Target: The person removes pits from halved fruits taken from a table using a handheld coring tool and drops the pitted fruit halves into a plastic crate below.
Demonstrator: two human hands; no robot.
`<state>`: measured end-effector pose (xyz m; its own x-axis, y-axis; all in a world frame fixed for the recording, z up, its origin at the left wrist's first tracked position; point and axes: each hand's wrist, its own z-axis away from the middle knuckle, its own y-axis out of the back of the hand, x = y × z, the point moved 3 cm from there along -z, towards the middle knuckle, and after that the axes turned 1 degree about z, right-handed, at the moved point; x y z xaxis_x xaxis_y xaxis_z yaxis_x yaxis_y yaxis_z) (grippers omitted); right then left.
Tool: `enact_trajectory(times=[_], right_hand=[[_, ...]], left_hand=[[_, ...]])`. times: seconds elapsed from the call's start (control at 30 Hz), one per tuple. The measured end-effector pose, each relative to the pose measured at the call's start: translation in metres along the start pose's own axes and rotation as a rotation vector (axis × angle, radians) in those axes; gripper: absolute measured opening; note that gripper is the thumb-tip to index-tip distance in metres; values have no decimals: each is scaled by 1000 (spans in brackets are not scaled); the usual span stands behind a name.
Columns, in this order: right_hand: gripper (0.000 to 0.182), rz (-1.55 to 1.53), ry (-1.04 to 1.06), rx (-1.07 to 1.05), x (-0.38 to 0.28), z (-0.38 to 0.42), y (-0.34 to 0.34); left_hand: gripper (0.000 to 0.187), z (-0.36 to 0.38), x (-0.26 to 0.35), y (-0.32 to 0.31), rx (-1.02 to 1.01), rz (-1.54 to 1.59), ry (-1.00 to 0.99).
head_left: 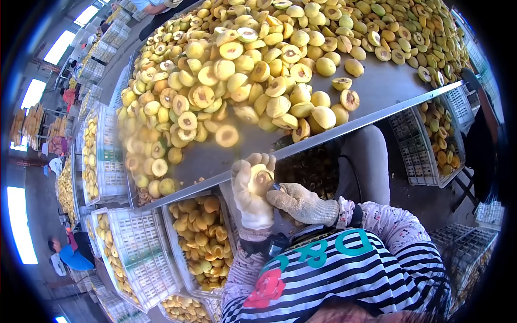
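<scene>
In front of my chest, my left hand point(249, 196) wears a pale glove and cups a yellow peach half point(262, 182), cut side up toward me. My right hand point(304, 204), in a knitted glove, is closed round a small tool point(277, 187) with a dark shaft, most of it hidden by the fingers. The tool's end is right at the brownish middle of the peach half. Both hands are just on my side of the metal table's edge point(237, 175), where many peach halves point(231, 51) lie heaped.
A crate of peach pieces point(202, 242) stands below the table at my left, beside a white crate point(142, 253). Another filled crate point(425, 140) is under the table at the right. A person in blue point(75, 255) sits far left; an arm point(156, 7) shows across the table.
</scene>
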<state>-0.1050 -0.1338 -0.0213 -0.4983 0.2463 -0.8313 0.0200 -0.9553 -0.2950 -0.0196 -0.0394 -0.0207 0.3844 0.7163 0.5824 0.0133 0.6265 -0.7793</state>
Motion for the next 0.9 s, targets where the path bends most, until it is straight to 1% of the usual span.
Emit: enact_trajectory(times=[0.03,0.13,0.23,0.27,0.33,0.37,0.43,0.47,0.57,0.63,0.67,0.7,0.77,0.8,0.9], right_hand=[[46,0,0,-11,0,0,1],[46,24,-7,-43,-1,-2,5],[44,15,23,-84,7,-7,10],[43,8,41,-106,8,-9,11],[43,-94,17,-243,9,-10,13],[42,-147,6,-308,9,-10,13],[43,-157,26,-339,16,-15,14],[43,-161,37,-354,19,-16,15],[45,-92,99,-333,15,-13,16],[43,-103,0,-362,17,-8,13],[42,-105,-45,-377,16,-7,12],[40,-178,-93,-426,16,-6,10],[38,-325,-197,-523,17,-1,5],[37,-326,-208,-497,14,2,1],[51,-387,-217,-599,14,2,-6]], left_hand=[[11,-1,1,-3,-10,-18,12],[13,-7,-2,0,87,-33,112],[19,-10,-1,-1,-46,-144,96],[18,-8,1,-4,-76,-150,56],[22,-3,5,-12,-140,-169,-17],[25,-3,6,-13,-184,-249,-127],[32,-1,6,-17,-269,-406,-351],[33,1,6,-18,-261,-501,-402],[35,-2,6,-13,-365,-403,-247],[31,-4,9,-18,-414,-214,39],[32,-6,12,-18,-442,-214,122],[32,-7,14,-16,-466,-213,205],[34,-11,17,-15,-544,-142,311],[34,-13,18,-13,-585,-106,361],[37,-20,13,4,-690,79,459]])
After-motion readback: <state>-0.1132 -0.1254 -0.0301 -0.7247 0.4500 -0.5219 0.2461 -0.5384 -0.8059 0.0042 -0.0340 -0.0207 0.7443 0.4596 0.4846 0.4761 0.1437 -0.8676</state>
